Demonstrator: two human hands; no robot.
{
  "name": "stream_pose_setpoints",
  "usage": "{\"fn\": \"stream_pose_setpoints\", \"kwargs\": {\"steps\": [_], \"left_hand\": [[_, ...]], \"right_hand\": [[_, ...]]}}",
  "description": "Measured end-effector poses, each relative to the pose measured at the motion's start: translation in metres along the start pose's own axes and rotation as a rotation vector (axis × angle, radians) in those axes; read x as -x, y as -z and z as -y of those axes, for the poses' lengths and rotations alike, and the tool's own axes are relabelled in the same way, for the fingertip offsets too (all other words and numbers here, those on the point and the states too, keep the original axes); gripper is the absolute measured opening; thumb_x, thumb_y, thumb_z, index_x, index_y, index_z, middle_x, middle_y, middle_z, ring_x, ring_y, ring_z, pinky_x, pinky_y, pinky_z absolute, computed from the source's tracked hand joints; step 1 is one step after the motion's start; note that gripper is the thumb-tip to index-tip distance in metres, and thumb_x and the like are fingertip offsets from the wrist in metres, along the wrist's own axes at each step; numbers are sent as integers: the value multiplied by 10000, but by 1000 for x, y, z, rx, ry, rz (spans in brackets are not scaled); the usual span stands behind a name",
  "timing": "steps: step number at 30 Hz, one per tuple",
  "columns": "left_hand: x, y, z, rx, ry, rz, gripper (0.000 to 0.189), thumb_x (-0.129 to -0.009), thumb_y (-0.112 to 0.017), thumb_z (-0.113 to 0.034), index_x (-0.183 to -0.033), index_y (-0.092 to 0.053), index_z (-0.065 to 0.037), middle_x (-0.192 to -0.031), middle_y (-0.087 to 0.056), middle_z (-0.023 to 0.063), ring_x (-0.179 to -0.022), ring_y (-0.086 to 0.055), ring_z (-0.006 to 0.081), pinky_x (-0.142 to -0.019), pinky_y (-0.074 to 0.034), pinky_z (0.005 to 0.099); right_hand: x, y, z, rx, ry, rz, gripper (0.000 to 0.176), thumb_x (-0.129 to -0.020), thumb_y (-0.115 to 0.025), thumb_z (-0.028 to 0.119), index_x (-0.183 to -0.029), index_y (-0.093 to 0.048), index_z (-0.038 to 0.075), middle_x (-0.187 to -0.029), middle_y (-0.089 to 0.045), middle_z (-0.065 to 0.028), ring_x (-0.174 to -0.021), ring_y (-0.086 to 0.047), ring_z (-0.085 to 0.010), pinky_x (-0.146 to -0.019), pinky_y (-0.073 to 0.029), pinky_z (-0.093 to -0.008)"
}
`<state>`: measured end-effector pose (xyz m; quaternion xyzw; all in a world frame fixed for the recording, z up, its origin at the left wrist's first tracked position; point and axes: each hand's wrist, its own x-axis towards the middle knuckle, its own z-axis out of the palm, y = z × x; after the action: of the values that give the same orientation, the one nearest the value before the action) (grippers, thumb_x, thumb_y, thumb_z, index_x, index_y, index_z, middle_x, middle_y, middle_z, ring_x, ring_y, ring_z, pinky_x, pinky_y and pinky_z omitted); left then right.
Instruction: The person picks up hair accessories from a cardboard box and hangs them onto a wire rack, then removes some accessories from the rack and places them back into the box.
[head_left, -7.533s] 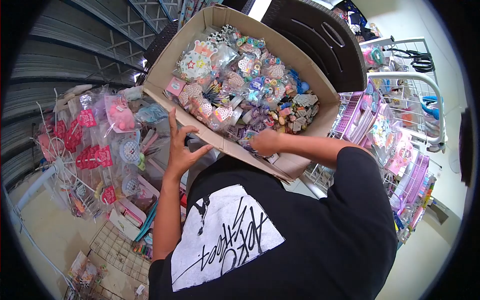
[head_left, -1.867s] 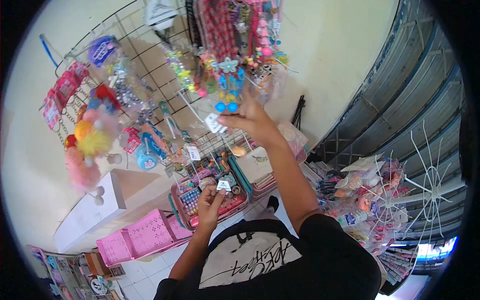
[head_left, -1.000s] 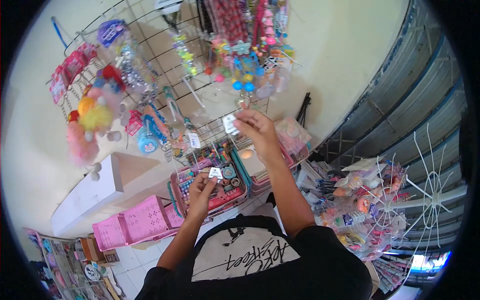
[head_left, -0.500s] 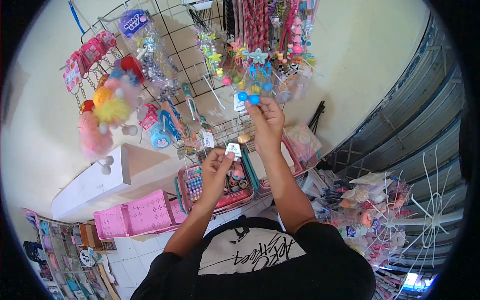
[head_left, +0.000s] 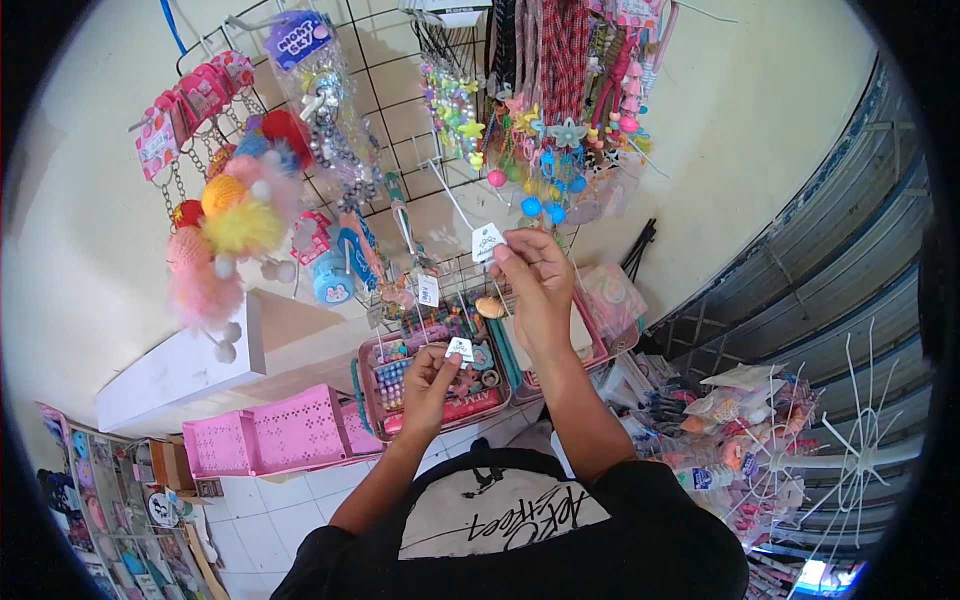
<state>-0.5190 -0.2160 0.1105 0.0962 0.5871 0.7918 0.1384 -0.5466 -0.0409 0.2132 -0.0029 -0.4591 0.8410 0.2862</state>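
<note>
My right hand (head_left: 538,285) is raised in front of the wire rack, its thumb and fingers pinching a white printed tag card (head_left: 487,243). That card is at the tip of a white rack hook (head_left: 455,200). Lower and to the left, my left hand (head_left: 428,390) pinches a second white tag card (head_left: 459,349) above an open basket. Whatever may hang from either card is hidden or too small to make out. Blue round beads (head_left: 543,208) on hanging cords dangle just above my right hand. Another white tag (head_left: 428,290) hangs on the rack between the hands.
Fluffy pompom keychains (head_left: 235,210) and a Night Sky packet (head_left: 300,40) hang at the left. Below stand a pink basket (head_left: 368,412) of small goods and pink trays (head_left: 290,430). Bagged items on a wire stand (head_left: 865,455) are at the right, beside a metal shutter (head_left: 770,240).
My right hand has come down from the blue beads and now has a white card at the hook tip. My left hand, with its card, has lowered slightly. The view has shifted a little.
</note>
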Motion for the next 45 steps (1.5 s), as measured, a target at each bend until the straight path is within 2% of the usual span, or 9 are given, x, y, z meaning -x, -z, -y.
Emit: {"fn": "stream_pose_setpoints", "kwargs": {"steps": [8,12,18,26,33,35,38,41,45], "left_hand": [[9,0,13,104,91,47,104,-954,-597,-124,-956,-561,-27,-832,-662,61,-671,-621,112,-572,-477,236],[10,-2,16,70,51,57,99,-958,-590,-123,-959,-557,-30,-840,-666,63,-669,-618,109,-574,-473,238],[11,-1,12,68,123,93,103,-964,-584,-123,-964,-551,-26,-846,-672,64,-676,-623,113,-581,-474,247],[12,-1,13,75,96,113,101,-961,-590,-118,-967,-553,-24,-886,-662,64,-686,-629,119,-607,-494,251],[11,4,20,89,117,103,114,-959,-596,-135,-961,-556,-28,-860,-661,60,-691,-630,113,-600,-492,246],[9,2,19,57,107,90,114,-958,-595,-139,-957,-559,-31,-838,-660,56,-683,-630,106,-577,-480,237],[11,-1,13,137,126,102,104,-957,-596,-134,-949,-564,-36,-824,-660,46,-671,-626,95,-564,-461,223],[9,2,18,90,115,108,102,-956,-593,-129,-957,-564,-32,-830,-660,44,-670,-619,90,-562,-454,217],[4,-6,18,46,100,90,112,-957,-592,-134,-956,-562,-26,-809,-644,37,-662,-610,90,-558,-463,219]], "right_hand": [[-17,-1,2,-60,178,-101,217,-848,-691,14,-1040,-591,2,-900,-662,-77,-748,-638,-137,-682,-500,-253],[-19,5,4,-26,168,-131,199,-846,-690,6,-1024,-601,-3,-891,-663,-78,-739,-635,-133,-674,-501,-248],[-19,8,7,30,175,-130,150,-859,-660,-1,-999,-608,-12,-882,-658,-69,-704,-605,-114,-654,-484,-238],[-21,6,11,-158,-16,-75,159,-828,-678,-5,-966,-615,44,-867,-634,-37,-682,-578,-111,-634,-477,-235],[-17,10,9,-182,-53,-40,157,-833,-679,-5,-964,-614,51,-871,-648,-41,-693,-601,-111,-608,-482,-242],[-11,18,12,-31,-61,22,156,-832,-682,-1,-961,-608,47,-849,-637,-31,-715,-592,-101,-612,-470,-236],[-3,43,14,95,-64,-49,160,-831,-687,3,-963,-601,30,-835,-629,-27,-725,-583,-92,-627,-460,-223],[-9,71,20,109,88,-168,156,-834,-686,6,-963,-602,23,-836,-630,-28,-733,-577,-89,-644,-457,-215],[-28,74,38,71,203,-207,153,-835,-693,2,-961,-608,10,-861,-641,-35,-744,-573,-85,-675,-455,-208]]}}
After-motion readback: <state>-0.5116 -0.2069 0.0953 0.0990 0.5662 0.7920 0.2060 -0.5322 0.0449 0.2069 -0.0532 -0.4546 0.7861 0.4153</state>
